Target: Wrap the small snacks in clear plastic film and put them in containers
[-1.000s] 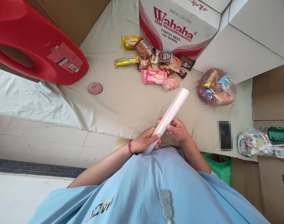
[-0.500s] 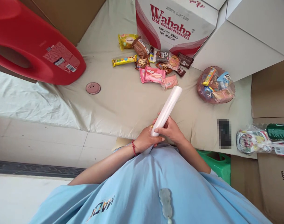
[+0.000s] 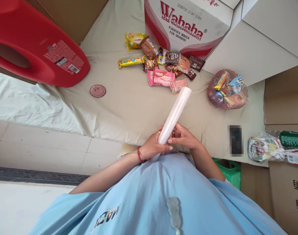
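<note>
A smooth white roll (image 3: 176, 114), which looks like rolled plastic film, slants up and away from my body, its far end near the snacks. My left hand (image 3: 152, 145) is wrapped around the lower end, thumb across the bottom; a red cord bracelet circles that wrist. My right hand (image 3: 184, 137) is at the roll's right side, fingers bent and thumb apart from them, near or lightly touching its surface. Some of its fingertips are hidden behind the roll. Just beyond the far end lies a pink snack packet (image 3: 179, 86).
Several wrapped snacks (image 3: 163, 77) lie before a Wahaba-style water carton (image 3: 188, 31) printed "Wahaha". A pink bowl (image 3: 213, 101) holds more packets. A red jug (image 3: 65, 49) and a round pink lid-like disc (image 3: 97, 91) are left; a blurred dark object (image 3: 235, 140) and bagged items (image 3: 263, 148) are right.
My right thumb has come off the front of the roll, and my right hand has shifted slightly right. My left hand keeps its hold. The view has shifted a little.
</note>
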### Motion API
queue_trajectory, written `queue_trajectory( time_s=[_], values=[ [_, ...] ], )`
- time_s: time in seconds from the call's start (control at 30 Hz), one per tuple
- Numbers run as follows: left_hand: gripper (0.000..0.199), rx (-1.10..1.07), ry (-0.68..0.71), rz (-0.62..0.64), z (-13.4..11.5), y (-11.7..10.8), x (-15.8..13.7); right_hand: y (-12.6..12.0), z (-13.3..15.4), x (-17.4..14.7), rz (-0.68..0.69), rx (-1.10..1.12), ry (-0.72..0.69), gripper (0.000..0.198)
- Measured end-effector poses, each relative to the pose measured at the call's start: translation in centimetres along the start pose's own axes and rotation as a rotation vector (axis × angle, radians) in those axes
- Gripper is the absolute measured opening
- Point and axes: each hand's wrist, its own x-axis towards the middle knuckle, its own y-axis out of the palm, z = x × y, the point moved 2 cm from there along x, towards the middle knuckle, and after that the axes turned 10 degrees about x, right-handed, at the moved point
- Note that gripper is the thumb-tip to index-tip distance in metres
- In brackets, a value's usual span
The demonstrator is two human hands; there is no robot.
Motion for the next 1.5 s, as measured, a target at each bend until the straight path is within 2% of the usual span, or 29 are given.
queue_trajectory(
  time_s=[0.07, 0.13, 0.2, 0.4, 0.53, 0.67, 0.73, 0.9, 0.97, 1.03, 1.17, 1.3, 1.5],
  values=[
    [0.044, 0.038, -0.004, -0.052, 0.0, -0.1, 0.2, 0.6, -0.5, 0.6, -0.116, -0.006, -0.035, 0.066],
    [0.036, 0.09, -0.002, -0.087, 0.1, -0.2, 0.4, 1.1, -0.8, 1.2, -0.302, -0.037, -0.073, 0.059],
    [0.031, 0.104, 0.005, -0.092, 0.2, -0.3, 0.4, 1.6, -0.9, 1.6, -0.387, -0.077, -0.06, 0.054],
    [0.049, -0.019, 0.016, -0.027, 0.6, -0.9, 0.4, 0.9, 0.3, 1.5, -0.166, -0.169, -0.032, 0.058],
    [0.049, -0.037, 0.008, 0.028, 0.5, -0.9, 0.6, -0.3, 0.8, 1.0, -0.05, -0.139, 0.001, 0.059],
    [0.048, 0.021, -0.013, -0.031, -0.1, -0.7, 0.8, -0.8, 0.9, 1.2, -0.022, -0.087, -0.005, 0.056],
    [0.046, 0.105, -0.053, -0.109, -0.3, -0.7, 0.8, -0.9, 1.1, 1.6, -0.123, -0.077, -0.064, 0.055],
    [0.041, 0.441, -0.091, -0.312, -1.0, -0.5, 0.8, -0.9, 1.6, 2.9, -0.559, -0.184, -0.172, 0.057],
    [0.041, 0.533, -0.085, -0.355, -1.2, -0.5, 0.8, -0.8, 1.9, 3.0, -0.626, -0.282, -0.156, 0.053],
    [0.039, 0.549, -0.084, -0.348, -1.1, -0.5, 0.8, -0.8, 2.1, 3.0, -0.593, -0.327, -0.127, 0.048],
    [0.038, 0.477, -0.086, -0.276, -0.5, -0.5, 0.8, -1.1, 2.4, 2.5, -0.425, -0.279, -0.06, 0.05],
    [0.04, 0.4, -0.095, -0.212, -0.2, -0.5, 0.9, -1.6, 2.7, 1.7, -0.314, -0.232, -0.082, 0.05],
    [0.055, 0.183, -0.144, -0.049, -0.2, -0.2, 0.8, -2.5, 2.2, 0.6, -0.209, -0.087, -0.07, 0.05]
  ],
)
